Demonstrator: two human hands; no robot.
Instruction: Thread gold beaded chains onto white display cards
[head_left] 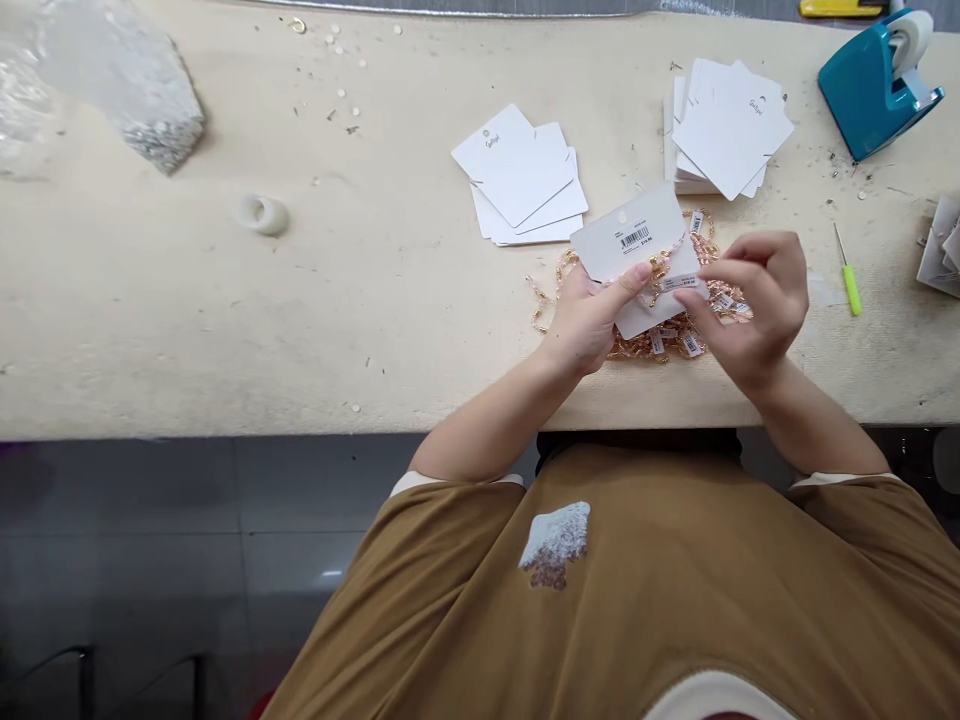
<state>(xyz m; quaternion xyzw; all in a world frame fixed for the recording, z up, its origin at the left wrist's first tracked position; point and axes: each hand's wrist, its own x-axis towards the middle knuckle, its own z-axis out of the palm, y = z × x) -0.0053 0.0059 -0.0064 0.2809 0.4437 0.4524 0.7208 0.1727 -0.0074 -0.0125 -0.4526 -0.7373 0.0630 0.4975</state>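
My left hand grips a white jewelry display card by its left side, thumb across the front. A barcode label with a price is on the card's upper part. A gold and pink beaded chain lies across the card beside the thumb. My right hand closes thumb and forefinger at the right edge of a small price tag, which lies over the card. Under both hands spreads a pile of beaded chains with small white tags, partly hidden by the card.
Two stacks of white cards lie beyond my hands, one left and one right. A teal tape dispenser stands at the far right, with a green-handled awl nearer. Leftward are a tape roll and a plastic bag.
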